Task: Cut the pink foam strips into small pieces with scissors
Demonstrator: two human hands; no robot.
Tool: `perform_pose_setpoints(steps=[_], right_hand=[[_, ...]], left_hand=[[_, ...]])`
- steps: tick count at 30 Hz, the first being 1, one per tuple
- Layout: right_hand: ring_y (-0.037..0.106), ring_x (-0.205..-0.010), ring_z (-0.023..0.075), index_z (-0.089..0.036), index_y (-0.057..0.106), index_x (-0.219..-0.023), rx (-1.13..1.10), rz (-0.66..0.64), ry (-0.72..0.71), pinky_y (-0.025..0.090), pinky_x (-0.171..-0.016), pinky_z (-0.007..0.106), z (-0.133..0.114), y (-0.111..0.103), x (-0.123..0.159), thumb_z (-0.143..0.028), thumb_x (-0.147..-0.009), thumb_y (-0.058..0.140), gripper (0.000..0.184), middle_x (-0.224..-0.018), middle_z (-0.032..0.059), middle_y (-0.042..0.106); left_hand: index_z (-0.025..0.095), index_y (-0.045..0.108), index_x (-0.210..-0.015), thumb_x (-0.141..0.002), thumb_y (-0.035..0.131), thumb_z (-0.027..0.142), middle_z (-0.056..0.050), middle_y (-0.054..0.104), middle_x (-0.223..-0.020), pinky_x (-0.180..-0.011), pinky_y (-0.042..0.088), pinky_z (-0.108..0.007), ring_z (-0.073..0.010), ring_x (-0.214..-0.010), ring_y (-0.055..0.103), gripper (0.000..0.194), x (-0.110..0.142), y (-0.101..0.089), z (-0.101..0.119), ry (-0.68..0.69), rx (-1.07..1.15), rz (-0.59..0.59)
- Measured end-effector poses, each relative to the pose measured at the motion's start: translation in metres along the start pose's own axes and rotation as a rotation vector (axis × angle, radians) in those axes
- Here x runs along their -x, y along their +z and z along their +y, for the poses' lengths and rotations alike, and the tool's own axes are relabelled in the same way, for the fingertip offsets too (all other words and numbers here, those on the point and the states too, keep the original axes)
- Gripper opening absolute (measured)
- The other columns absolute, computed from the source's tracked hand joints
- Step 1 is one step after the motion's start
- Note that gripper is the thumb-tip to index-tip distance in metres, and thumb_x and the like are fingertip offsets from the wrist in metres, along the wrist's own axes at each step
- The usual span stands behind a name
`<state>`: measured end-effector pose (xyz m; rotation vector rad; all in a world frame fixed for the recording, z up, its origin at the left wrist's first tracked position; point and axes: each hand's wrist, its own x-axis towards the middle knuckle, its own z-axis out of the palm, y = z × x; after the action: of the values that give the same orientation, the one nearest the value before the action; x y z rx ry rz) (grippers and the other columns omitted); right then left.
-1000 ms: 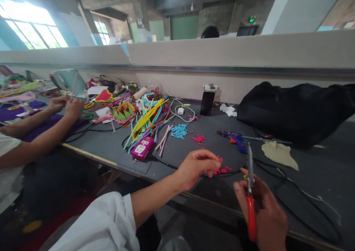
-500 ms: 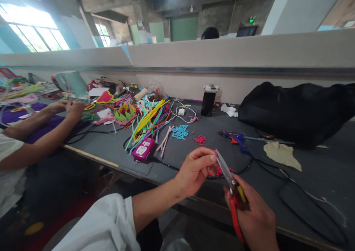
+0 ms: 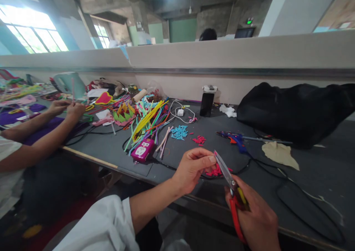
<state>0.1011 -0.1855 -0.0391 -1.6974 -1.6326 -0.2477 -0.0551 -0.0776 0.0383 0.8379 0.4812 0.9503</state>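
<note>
Between the thumb and fingers of my left hand [image 3: 194, 168] is pinched a small pink-red piece [image 3: 215, 153], mostly hidden by the fingertips. My right hand [image 3: 253, 212] grips a pair of scissors [image 3: 226, 171] with red handles. The blades point up and left, their tips touching or very near the pinched piece. Behind the blades a pile of red pieces [image 3: 214, 170] lies on the dark table [image 3: 177, 153]. Farther back are a smaller red pile [image 3: 199, 139] and a heap of short blue pieces [image 3: 179, 132].
A blue glue gun [image 3: 235, 140], a beige scrap [image 3: 280, 155] and a black bag [image 3: 294, 112] lie to the right. A phone [image 3: 207, 104] stands at the back. Left are a purple box [image 3: 143, 150], colourful pipe cleaners [image 3: 149, 118] and a co-worker's hands [image 3: 73, 108]. Black cable [image 3: 280, 192] crosses the right side.
The scissors have swung from upright to tilted left, and my right hand has moved left to bring the blades to my left fingertips. Over the last half second both hands stay nearly still.
</note>
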Motion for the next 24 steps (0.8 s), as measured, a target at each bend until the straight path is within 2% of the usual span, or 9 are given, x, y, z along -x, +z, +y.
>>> perform_pose_setpoints(steps=[5, 14, 18, 24], right_hand=[[0.071, -0.085, 0.0173, -0.022, 0.06, -0.121, 0.025, -0.007, 0.009, 0.054, -0.074, 0.025, -0.0007, 0.0009, 0.0004, -0.038, -0.089, 0.051, 0.036, -0.103, 0.0026, 0.073], [0.072, -0.081, 0.0188, -0.019, 0.064, -0.115, 0.048, -0.028, 0.019, 0.056, -0.072, 0.026, -0.0052, -0.0062, -0.0045, -0.042, -0.089, 0.049, 0.038, -0.098, 0.003, 0.075], [0.073, -0.085, 0.0189, -0.021, 0.063, -0.117, 0.057, -0.041, 0.031, 0.057, -0.072, 0.025, -0.0043, -0.0041, -0.003, -0.042, -0.09, 0.048, 0.038, -0.102, 0.0023, 0.075], [0.073, -0.078, 0.0178, -0.019, 0.064, -0.115, 0.091, -0.022, -0.018, 0.056, -0.067, 0.024, -0.0074, -0.003, -0.0039, -0.042, -0.092, 0.046, 0.038, -0.095, 0.0037, 0.076]], left_hand=[[0.012, 0.069, -0.071, -0.065, 0.082, 0.027, 0.0, 0.066, -0.06, -0.054, 0.041, -0.019, -0.0071, -0.053, 0.056, 0.02, 0.0015, 0.0019, -0.0007, -0.005, -0.025, 0.016], [0.013, 0.07, -0.072, -0.065, 0.082, 0.027, 0.0, 0.065, -0.06, -0.054, 0.041, -0.018, -0.0066, -0.054, 0.055, 0.02, 0.0048, 0.0038, 0.002, 0.096, -0.171, 0.084], [0.012, 0.07, -0.07, -0.066, 0.081, 0.028, 0.0, 0.065, -0.06, -0.053, 0.041, -0.019, -0.0069, -0.054, 0.054, 0.02, 0.0059, 0.0041, 0.0031, 0.089, -0.207, 0.078], [0.013, 0.07, -0.071, -0.065, 0.081, 0.028, 0.0, 0.063, -0.063, -0.058, 0.042, -0.02, -0.0073, -0.058, 0.053, 0.02, 0.0067, 0.0026, 0.0024, 0.138, -0.256, 0.09]])
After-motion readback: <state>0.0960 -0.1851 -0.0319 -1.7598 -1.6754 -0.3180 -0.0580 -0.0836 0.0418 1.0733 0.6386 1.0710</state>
